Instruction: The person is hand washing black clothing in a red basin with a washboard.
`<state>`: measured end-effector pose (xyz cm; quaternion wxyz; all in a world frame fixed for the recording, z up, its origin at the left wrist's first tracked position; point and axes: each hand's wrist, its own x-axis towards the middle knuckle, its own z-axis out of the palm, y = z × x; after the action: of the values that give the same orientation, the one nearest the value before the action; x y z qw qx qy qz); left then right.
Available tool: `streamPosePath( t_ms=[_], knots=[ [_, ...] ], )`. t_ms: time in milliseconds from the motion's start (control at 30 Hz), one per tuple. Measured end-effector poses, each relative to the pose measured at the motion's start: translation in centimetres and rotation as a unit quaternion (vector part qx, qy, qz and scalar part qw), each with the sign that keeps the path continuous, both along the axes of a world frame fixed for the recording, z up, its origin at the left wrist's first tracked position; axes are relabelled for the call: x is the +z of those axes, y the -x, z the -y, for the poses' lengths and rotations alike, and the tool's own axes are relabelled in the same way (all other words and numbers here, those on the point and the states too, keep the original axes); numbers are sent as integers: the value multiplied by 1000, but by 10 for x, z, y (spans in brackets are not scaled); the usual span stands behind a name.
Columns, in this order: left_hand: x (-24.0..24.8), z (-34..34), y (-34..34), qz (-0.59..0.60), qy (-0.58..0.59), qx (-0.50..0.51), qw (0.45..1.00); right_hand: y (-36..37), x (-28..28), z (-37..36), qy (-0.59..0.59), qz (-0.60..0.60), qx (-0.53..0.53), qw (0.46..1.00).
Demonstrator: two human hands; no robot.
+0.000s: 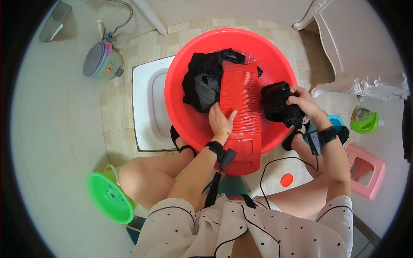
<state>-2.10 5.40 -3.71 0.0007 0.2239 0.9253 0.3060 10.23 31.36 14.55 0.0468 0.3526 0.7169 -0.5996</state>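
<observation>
A red washboard [240, 99] leans in a large red basin [183, 47] of water, its lower end over the near rim. My left hand [221, 120] lies on the board's left edge, fingers stretched out and holding nothing. Against those fingertips rests a wet black garment [205, 64] with a grey patch, heaped in the left of the basin. In my right hand [304, 103] is a bunched wet black cloth [279, 103], held above the right side of the basin. Its exact kind of garment cannot be made out.
A white squat toilet [144, 94] lies left of the basin. A green bucket [109, 202] stands near left, a lidded container [103, 62] far left. On the right are a pink stool [374, 172], a green detergent bottle [365, 121] and a carved white cabinet [357, 47]. A cable [279, 160] hangs from my right wrist.
</observation>
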Motion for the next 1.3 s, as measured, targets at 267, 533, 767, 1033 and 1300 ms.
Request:
streamPosePath(
  t_ms=[267,533,767,1033,1300],
  knots=[
    [100,-62,34,765,-379,30,520,19,65,63,259,-146,-80,951],
    [61,-31,41,335,188,-173,907,0,-140,64,-18,14,49,999],
    [27,-40,47,200,155,-276,927,46,-149,77,-258,57,163,951],
    [44,-3,29,-90,178,-411,890,17,-149,133,-407,24,216,887],
    [4,-51,95,39,201,-419,884,84,-149,40,-431,44,257,864]
  ],
)
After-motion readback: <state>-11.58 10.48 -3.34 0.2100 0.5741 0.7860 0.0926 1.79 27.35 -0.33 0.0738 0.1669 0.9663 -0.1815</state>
